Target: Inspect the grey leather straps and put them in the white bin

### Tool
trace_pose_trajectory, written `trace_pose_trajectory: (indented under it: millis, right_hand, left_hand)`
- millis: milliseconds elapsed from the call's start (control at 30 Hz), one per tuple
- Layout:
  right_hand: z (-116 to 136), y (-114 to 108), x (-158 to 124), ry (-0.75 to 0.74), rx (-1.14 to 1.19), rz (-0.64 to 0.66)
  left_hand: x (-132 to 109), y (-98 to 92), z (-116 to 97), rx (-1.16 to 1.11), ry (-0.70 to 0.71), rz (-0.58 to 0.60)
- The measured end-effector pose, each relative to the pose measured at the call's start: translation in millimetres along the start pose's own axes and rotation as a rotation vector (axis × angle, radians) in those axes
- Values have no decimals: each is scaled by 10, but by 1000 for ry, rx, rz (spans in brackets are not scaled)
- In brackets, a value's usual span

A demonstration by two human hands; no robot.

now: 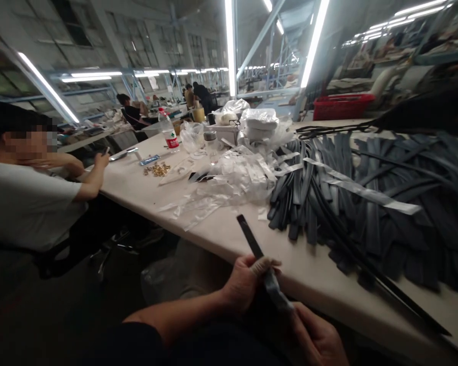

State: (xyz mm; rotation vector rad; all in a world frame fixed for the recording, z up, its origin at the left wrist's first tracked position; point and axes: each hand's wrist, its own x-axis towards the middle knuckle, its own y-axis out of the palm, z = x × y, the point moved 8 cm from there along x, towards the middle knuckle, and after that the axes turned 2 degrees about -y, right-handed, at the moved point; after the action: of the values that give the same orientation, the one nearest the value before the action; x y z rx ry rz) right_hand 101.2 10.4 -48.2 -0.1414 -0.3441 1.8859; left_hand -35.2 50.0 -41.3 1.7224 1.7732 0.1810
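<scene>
Far L, a person in a white tee (26,203) sits at the table (137,188). Next come a bottle (170,133), brass bits (157,169) and a heap of clear wrap (229,178). My L hand (244,284) is in front of the table edge, thumb & fingers pinching 1 dark strap (250,238) near its middle, top end tilted up-left over the edge. My R hand (318,338) touches the strap's low end; too dark to tell if it's closed. R of that is the strap pile (366,203), w/ a red basket (341,105) behind.
</scene>
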Motion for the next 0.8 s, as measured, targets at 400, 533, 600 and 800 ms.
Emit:
trace_pose_trajectory:
  millis: [400,533,600,800]
  right_hand:
    - [306,-115,180,-143,-146,-220]
    - [240,-97,146,-128,-131,-184]
    - [186,-69,132,-88,-95,-156]
    - [188,-64,164,-110,-109,-185]
  left_hand:
    - [-103,192,292,61,-123,192]
    - [3,145,32,-46,-62,156]
    - [75,69,-206,-142,75,81]
    - [-22,77,62,-32,-51,156]
